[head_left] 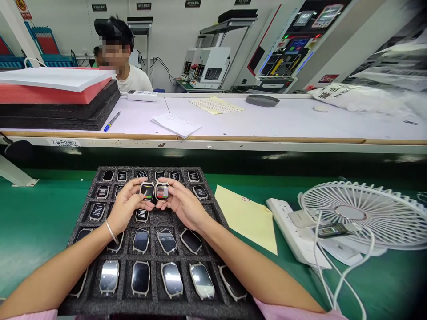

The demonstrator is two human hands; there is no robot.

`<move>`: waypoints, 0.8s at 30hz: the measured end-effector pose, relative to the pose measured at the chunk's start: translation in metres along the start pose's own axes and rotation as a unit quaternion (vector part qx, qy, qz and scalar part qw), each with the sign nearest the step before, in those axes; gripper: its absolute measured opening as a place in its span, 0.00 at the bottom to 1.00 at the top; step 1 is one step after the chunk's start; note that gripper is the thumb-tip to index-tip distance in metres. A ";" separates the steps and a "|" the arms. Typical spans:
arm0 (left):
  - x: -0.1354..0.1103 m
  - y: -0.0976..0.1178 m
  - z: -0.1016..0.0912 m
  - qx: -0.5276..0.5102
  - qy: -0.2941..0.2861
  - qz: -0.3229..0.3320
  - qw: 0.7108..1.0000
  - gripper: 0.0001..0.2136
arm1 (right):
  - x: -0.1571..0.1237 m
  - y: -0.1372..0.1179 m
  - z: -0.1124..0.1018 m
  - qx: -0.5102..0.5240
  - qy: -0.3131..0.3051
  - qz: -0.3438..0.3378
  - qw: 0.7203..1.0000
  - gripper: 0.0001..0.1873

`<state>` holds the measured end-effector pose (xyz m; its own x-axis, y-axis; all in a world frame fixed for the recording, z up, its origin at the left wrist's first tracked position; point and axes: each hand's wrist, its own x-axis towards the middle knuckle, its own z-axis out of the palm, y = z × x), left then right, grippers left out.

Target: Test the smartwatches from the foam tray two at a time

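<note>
Two strapless smartwatches with lit screens are held side by side above a black foam tray (125, 258). My left hand (128, 200) grips the left smartwatch (147, 191), thumb at its lower left edge. The right smartwatch (162, 191) is in my right hand (182, 202), pinched along its right side. Both screens show a little red and green at the bottom. Rows of similar watches lie in the tray's compartments; the far ones show white text, while near ones, such as a silver-framed watch (141, 278), have dark or reflecting screens. My wrists and forearms cover part of the tray.
Right of the tray lies a yellow sheet (248, 218), then a white power strip (296, 235) with cables and a white fan (363, 215). Behind is a raised shelf (213, 129) with papers (176, 124), a pen (112, 121) and stacked foam (53, 111). A person (133, 80) sits beyond.
</note>
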<state>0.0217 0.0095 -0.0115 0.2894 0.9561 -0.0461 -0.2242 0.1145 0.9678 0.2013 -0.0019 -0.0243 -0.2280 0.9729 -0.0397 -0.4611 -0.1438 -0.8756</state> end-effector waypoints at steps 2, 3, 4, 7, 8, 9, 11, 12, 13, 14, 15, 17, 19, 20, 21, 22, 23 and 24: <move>0.001 0.003 0.000 -0.005 -0.007 0.004 1.000 0.26 | 0.001 -0.004 0.000 0.012 -0.003 0.003 1.000 0.19; 0.002 0.006 0.000 -0.006 -0.013 0.008 1.000 0.26 | 0.003 -0.007 0.001 0.016 -0.007 0.004 1.000 0.19; 0.003 0.011 0.000 -0.006 -0.019 0.013 1.000 0.25 | 0.005 -0.012 0.001 0.018 -0.012 0.004 1.000 0.19; 0.012 0.034 0.003 -0.001 -0.034 0.041 0.999 0.21 | 0.015 -0.036 0.003 -0.003 -0.038 -0.012 0.999 0.16; 0.017 0.045 0.005 0.002 -0.037 0.058 0.998 0.21 | 0.020 -0.047 0.005 -0.016 -0.049 -0.026 0.998 0.15; 0.022 0.057 0.007 0.005 -0.040 0.079 0.996 0.22 | 0.026 -0.059 0.007 -0.031 -0.060 -0.043 0.997 0.14; 0.032 0.082 0.014 0.014 -0.049 0.128 0.990 0.24 | 0.037 -0.087 0.015 -0.061 -0.081 -0.088 0.991 0.13; 0.038 0.095 0.018 0.018 -0.053 0.155 0.986 0.25 | 0.042 -0.101 0.020 -0.075 -0.092 -0.111 0.987 0.13; 0.043 0.107 0.023 0.021 -0.055 0.184 0.981 0.26 | 0.047 -0.115 0.026 -0.087 -0.103 -0.135 0.982 0.12; 0.048 0.118 0.027 0.024 -0.056 0.215 0.975 0.27 | 0.052 -0.128 0.032 -0.099 -0.113 -0.159 0.976 0.11; 0.053 0.128 0.031 0.027 -0.055 0.247 0.967 0.27 | 0.055 -0.141 0.038 -0.108 -0.123 -0.183 0.969 0.11; 0.061 0.147 0.039 0.034 -0.054 0.306 0.950 0.28 | 0.060 -0.164 0.050 -0.123 -0.139 -0.223 0.957 0.11; 0.067 0.162 0.044 0.045 -0.057 0.351 0.933 0.28 | 0.063 -0.182 0.059 -0.139 -0.153 -0.256 0.944 0.14; 0.070 0.168 0.046 0.049 -0.059 0.368 0.927 0.28 | 0.064 -0.189 0.063 -0.150 -0.160 -0.270 0.938 0.17; 0.072 0.174 0.048 0.050 -0.060 0.381 0.921 0.28 | 0.064 -0.195 0.066 -0.160 -0.165 -0.284 0.931 0.20; 0.073 0.179 0.049 0.049 -0.060 0.392 0.917 0.29 | 0.065 -0.200 0.068 -0.172 -0.170 -0.298 0.924 0.23; 0.075 0.184 0.050 0.048 -0.059 0.402 0.913 0.29 | 0.065 -0.204 0.069 -0.183 -0.173 -0.310 0.917 0.25; 0.076 0.187 0.051 0.047 -0.060 0.410 0.909 0.29 | 0.066 -0.207 0.071 -0.193 -0.173 -0.320 0.911 0.26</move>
<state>0.0492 0.0902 0.1791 0.1618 0.6728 0.7219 -0.3305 -0.6523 0.6821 0.2214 0.0790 0.1886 -0.3060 0.7097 0.6345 -0.2748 0.5723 -0.7726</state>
